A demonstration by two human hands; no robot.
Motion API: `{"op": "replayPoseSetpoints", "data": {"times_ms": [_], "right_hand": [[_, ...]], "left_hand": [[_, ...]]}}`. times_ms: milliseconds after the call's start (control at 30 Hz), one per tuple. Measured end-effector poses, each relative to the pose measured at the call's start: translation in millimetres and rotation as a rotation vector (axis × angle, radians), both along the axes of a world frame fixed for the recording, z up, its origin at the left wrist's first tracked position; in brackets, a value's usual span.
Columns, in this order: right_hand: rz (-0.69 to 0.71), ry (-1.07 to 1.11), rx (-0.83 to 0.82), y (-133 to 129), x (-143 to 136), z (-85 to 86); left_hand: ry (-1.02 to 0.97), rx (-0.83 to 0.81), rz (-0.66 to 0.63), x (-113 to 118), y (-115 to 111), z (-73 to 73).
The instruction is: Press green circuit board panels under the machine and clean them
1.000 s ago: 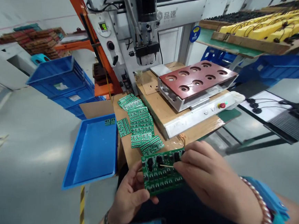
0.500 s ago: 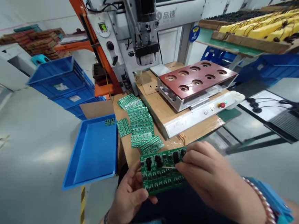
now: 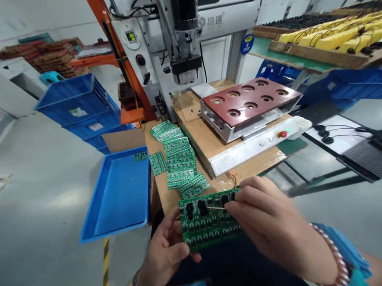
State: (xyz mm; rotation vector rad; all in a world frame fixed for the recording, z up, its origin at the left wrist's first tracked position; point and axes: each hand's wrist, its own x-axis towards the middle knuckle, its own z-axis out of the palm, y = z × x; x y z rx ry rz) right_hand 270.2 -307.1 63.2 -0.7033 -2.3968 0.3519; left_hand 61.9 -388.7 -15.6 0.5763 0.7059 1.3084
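Observation:
A green circuit board [image 3: 205,236] with black parts along its upper edge is tilted toward me in the lower middle of the view. My left hand [image 3: 168,246] grips its left edge, thumb in front and fingers behind. Over the board's right half, my right hand [image 3: 266,225] pinches a thin pale stick [image 3: 216,208]. The stick's tip points left, at a black blob [image 3: 202,207] near the board's top edge; whether it touches cannot be seen. The right end of the board is hidden behind my right hand.
Beyond the board, several green circuit boards [image 3: 178,155] lie overlapping on the wooden bench [image 3: 163,191]. A blue tray [image 3: 116,197] stands at the left, near stacked blue crates [image 3: 75,99]. Ahead are a machine head [image 3: 186,64] and a red fixture plate [image 3: 243,99] with round recesses.
The stick's tip has shifted slightly upward on the board, and my right hand has moved a little with it. My left hand and the board stay nearly still.

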Motion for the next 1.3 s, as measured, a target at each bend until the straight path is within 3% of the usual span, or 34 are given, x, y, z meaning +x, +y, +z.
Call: {"op": "replayPoseSetpoints", "data": {"times_ms": [467, 1000, 1300], "right_hand": [[-0.015, -0.057, -0.002, -0.7, 4.7, -0.8], [0.052, -0.027, -0.010, -0.2, -13.6, -2.0], [0.079, -0.059, -0.052, -5.1, -11.9, -5.3]], "left_hand": [[-0.021, 0.030, -0.009, -0.2, 1.6, 0.5], [-0.015, 0.027, -0.065, 1.8, 1.0, 1.5], [0.010, 0.002, -0.024, 1.4, -0.3, -4.1]]}}
